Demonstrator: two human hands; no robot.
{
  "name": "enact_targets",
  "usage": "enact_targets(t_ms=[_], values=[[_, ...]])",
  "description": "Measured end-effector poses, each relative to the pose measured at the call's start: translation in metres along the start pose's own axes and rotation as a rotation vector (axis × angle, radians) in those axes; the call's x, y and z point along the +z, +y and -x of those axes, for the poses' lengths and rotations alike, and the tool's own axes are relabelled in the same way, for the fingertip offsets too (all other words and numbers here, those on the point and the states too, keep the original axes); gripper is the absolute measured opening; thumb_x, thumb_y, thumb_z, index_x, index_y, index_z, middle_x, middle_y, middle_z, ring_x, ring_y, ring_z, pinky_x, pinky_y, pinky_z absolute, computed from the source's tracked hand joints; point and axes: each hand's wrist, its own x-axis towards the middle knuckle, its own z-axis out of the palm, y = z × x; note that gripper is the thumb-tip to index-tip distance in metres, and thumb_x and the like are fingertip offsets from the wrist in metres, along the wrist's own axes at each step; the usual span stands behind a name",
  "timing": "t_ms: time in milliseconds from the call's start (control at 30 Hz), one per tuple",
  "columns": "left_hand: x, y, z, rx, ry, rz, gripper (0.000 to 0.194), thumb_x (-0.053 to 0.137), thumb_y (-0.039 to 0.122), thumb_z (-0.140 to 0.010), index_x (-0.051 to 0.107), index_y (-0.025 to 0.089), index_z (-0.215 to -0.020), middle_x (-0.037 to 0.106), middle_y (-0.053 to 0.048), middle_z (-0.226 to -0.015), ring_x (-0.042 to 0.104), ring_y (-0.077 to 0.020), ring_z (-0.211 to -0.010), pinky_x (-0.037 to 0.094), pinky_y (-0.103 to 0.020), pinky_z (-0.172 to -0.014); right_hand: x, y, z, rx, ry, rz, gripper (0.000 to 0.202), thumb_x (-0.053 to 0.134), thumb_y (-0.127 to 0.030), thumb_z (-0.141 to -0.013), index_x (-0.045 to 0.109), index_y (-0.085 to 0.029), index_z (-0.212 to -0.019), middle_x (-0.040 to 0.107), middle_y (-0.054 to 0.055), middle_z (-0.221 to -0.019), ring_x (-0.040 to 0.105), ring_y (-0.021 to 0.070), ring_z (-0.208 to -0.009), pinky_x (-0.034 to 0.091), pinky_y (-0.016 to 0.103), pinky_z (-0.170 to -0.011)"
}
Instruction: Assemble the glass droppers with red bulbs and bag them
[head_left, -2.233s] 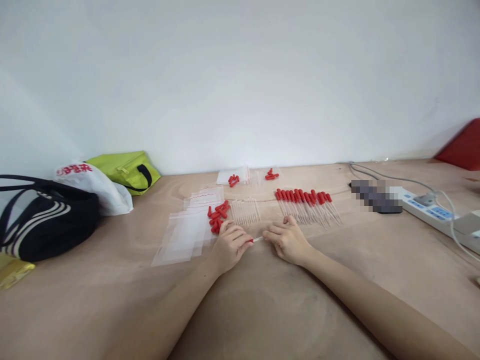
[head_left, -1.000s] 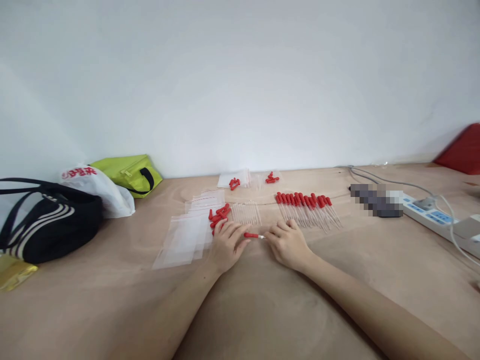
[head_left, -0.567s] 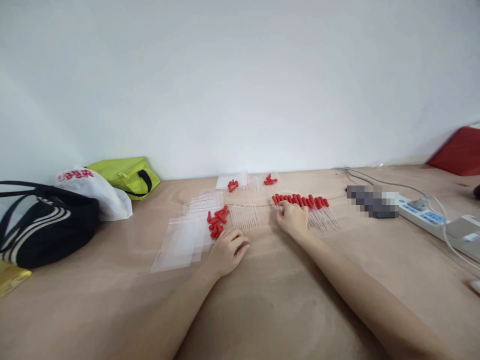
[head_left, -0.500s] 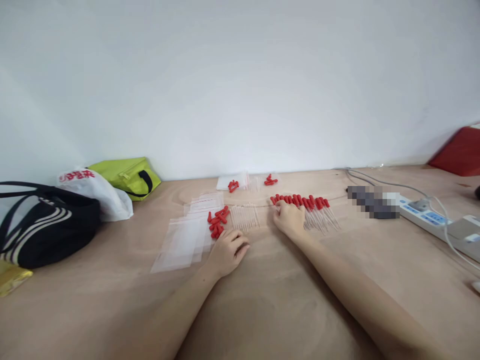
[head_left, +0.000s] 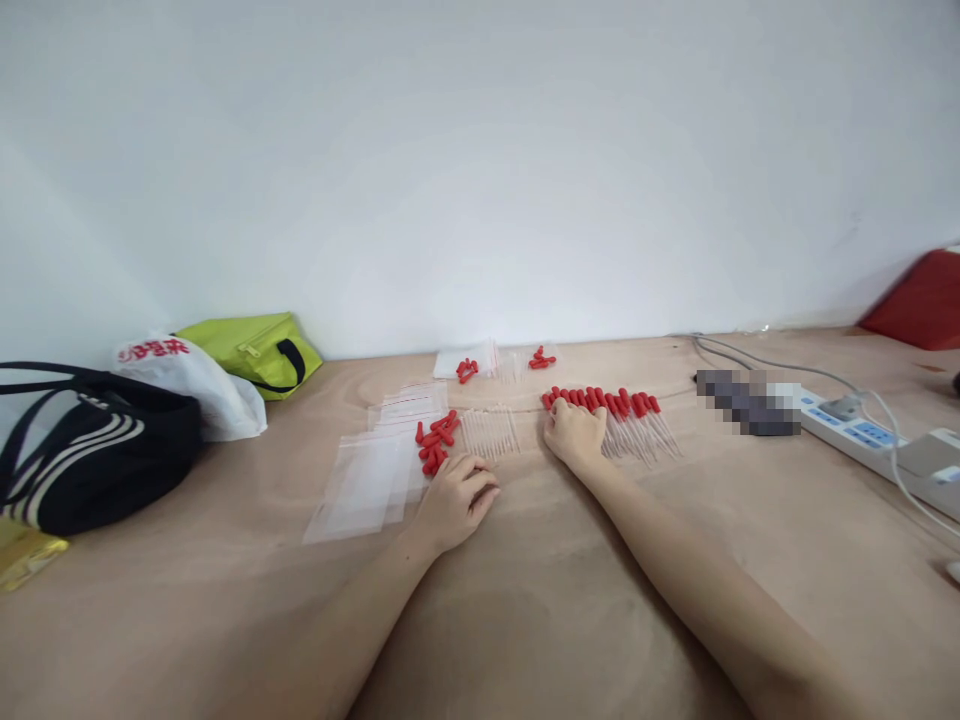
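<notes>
My right hand (head_left: 575, 432) rests at the left end of a row of droppers (head_left: 637, 435), clear thin tubes with red rubber bulbs at their far ends. Its fingers are closed, apparently around the leftmost dropper, whose red bulb (head_left: 547, 400) pokes out past them; the tube is hidden by the hand. My left hand (head_left: 456, 502) lies on the table with loosely bent fingers, thumb apart, holding nothing visible. Just beyond it is a pile of loose red bulbs (head_left: 438, 440). Between the hands, farther back, bare clear tubes (head_left: 489, 433) lie side by side.
Clear zip bags (head_left: 360, 488) are spread left of the bulbs. Near the wall lie more bulbs (head_left: 466, 370) and another small bulb group (head_left: 541, 358). A black bag (head_left: 112, 450), white plastic bag (head_left: 195, 385) and green pouch (head_left: 247, 350) stand left; a power strip (head_left: 855, 430) with cables is right.
My right hand has shifted very slightly left at the end of the dropper row. My left hand stays in place.
</notes>
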Motion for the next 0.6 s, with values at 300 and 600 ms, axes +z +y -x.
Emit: enact_targets(t_ms=[300, 600], values=[[-0.001, -0.008, -0.007, -0.261, 0.317, -0.173, 0.010, 0.054, 0.025, -0.077, 0.062, 0.019, -0.073, 0.057, -0.005, -0.079, 0.052, -0.0194, -0.076, 0.040, -0.034, -0.071, -0.011, -0.014, 0.005, -0.066, 0.012, -0.119, 0.025, 0.039, -0.029, -0.079, 0.061, -0.018, -0.083, 0.066, 0.007, -0.077, 0.057, 0.0201, -0.078, 0.020, 0.035, -0.075], [-0.020, -0.043, -0.008, -0.656, 0.211, -0.260, 0.024, 0.056, 0.037, -0.075, 0.061, 0.023, -0.094, 0.060, -0.007, -0.093, 0.051, -0.0279, -0.094, 0.036, -0.040, -0.076, -0.011, -0.045, 0.010, -0.037, -0.188, -0.105, 0.029, 0.043, -0.027, -0.076, 0.059, -0.016, -0.097, 0.065, 0.011, -0.084, 0.057, 0.0233, -0.085, 0.024, 0.036, -0.074]])
